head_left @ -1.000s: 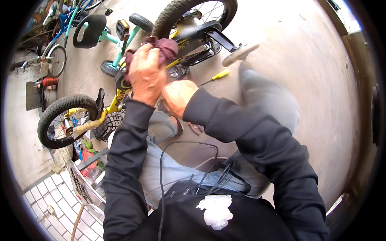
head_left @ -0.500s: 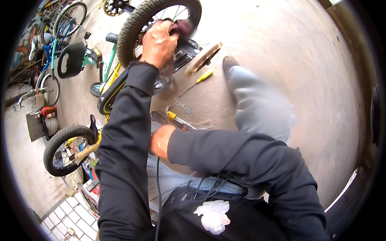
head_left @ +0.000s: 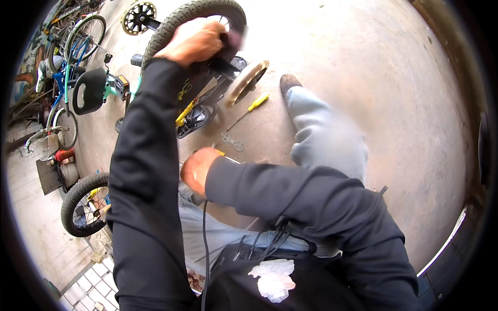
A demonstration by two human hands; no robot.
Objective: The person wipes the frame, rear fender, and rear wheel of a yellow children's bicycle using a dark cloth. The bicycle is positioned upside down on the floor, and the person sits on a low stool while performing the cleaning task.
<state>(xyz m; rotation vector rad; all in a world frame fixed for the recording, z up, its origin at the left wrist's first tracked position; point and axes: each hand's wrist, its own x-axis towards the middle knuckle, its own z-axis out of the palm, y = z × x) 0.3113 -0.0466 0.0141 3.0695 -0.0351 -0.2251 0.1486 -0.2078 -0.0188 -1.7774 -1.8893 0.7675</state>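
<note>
My left hand (head_left: 192, 41) is closed on a maroon cloth (head_left: 234, 36), blurred, against the knobby tyre (head_left: 166, 31) of a yellow and black children's bicycle. Below it sits a small training wheel (head_left: 246, 83). My right hand (head_left: 197, 168) is low by my leg, near the hidden lower part of my left sleeve; its fingers are out of sight. Just beyond that hand lie a yellow-handled screwdriver (head_left: 258, 102) and a flat metal spanner (head_left: 232, 141) on the floor.
Several bicycles (head_left: 83, 36) crowd the left side, with a black spoked wheel (head_left: 139, 18) at the top. A second tyre (head_left: 72, 210) lies lower left, near white tiles (head_left: 93, 282). My right shoe (head_left: 290, 83) rests on the concrete floor (head_left: 404, 114); a dark edge runs along the right.
My left hand moved up from the frame onto the tyre with the cloth, then slightly left. My right hand dropped away from beside it toward my leg. The view shifted.
</note>
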